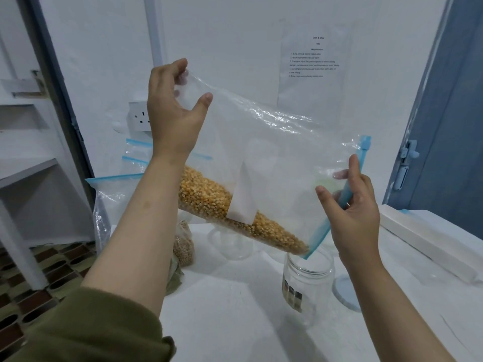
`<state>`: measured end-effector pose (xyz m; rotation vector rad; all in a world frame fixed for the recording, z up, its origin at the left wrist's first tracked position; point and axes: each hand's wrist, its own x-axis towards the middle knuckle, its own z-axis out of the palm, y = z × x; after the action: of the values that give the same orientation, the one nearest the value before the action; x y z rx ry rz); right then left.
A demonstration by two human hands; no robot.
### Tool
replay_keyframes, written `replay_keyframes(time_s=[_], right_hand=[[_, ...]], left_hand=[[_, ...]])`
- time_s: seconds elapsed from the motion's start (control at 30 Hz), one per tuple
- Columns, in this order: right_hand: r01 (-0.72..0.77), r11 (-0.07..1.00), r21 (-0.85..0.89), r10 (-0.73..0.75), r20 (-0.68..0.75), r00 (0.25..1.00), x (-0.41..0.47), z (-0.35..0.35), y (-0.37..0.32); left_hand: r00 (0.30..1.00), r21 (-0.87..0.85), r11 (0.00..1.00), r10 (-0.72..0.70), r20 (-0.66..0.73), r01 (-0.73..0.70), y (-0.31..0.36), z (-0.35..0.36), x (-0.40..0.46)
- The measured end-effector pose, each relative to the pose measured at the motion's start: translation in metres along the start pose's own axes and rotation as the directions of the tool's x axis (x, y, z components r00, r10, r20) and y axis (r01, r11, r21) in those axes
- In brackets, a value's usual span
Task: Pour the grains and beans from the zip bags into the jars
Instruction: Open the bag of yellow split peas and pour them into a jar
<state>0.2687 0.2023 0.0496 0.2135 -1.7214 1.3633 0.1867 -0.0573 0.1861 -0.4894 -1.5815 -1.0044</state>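
Observation:
A clear zip bag with a blue zip strip hangs tilted in the air, and yellow corn kernels lie along its lower edge. My left hand pinches the bag's raised bottom corner at the upper left. My right hand grips the blue zip edge on the right. The bag's lowest corner hangs just above the mouth of an open, empty clear jar on the white table.
A blue-grey jar lid lies right of the jar. Behind the bag stand another clear jar, a small bag of pale grains and several more zip bags at the left. A long white box lies along the right.

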Motion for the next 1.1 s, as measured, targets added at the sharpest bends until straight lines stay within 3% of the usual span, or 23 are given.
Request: replay_keyframes(time_s=[1.1], right_hand=[[-0.05,0.998,-0.041,0.049,-0.021,0.999,-0.014,-0.005,0.016]], left_hand=[[0.999,-0.018,1.0,0.02,0.04,-0.02,0.007,0.004,-0.007]])
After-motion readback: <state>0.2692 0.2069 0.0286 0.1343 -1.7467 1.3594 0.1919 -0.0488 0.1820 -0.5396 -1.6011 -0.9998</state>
